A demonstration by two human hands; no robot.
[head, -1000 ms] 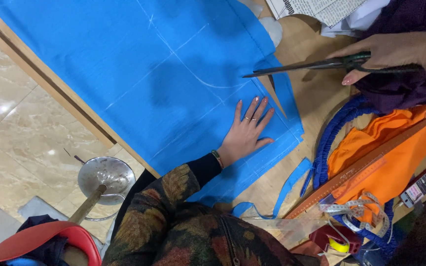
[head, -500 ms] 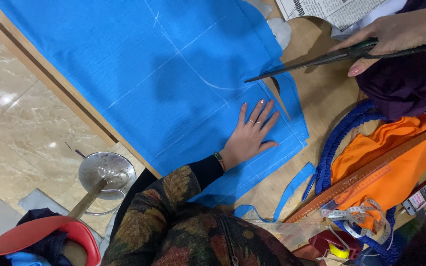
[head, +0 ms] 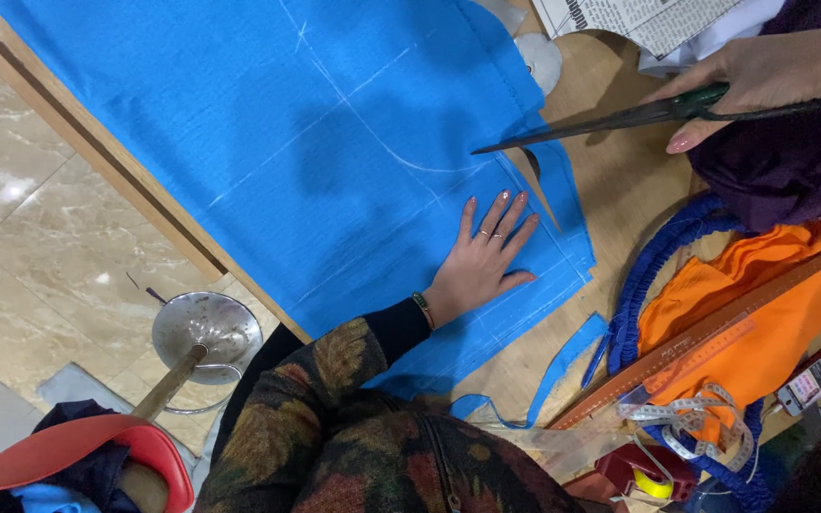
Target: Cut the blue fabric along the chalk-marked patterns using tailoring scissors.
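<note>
Left hand [head: 482,261] lies flat and spread on the blue fabric [head: 268,123], fingers wide, holding nothing, pressing the cloth near the desk's [head: 620,190] right-hand bare strip. Right hand [head: 772,71] is closed round the green handle of long scissors [head: 610,119]. The blades look near shut, and the tip points at the fabric's cut edge just above the left fingertips. The fabric covers most of the desk, from the far left edge across to mid-desk, and white chalk lines [head: 363,119] cross it. A short slit shows at its right edge, near the scissor tip.

Risks, as judged:
- The tip is near the left fingers, so a nick is likely if the hand doesn't pull back from the cut line.
- Only one palm pins the cloth. It could slide or bunch, and the cut would drift off the chalk curve.
- The scissors look raised off the desk. Whether the lower blade is under the cloth can't be told, and a bad entry would snag or tear the edge.
- The right side is cluttered with orange cloth [head: 772,323], a wooden ruler [head: 705,342], a tape measure [head: 686,418], blue cord [head: 648,275] and purple cloth [head: 781,161]. The elbow or handle could catch on these.
- A loose blue strip [head: 563,366] at the near edge could get dragged.
- The fabric overhangs the left edge of the desk, and its weight may pull the piece.
</note>
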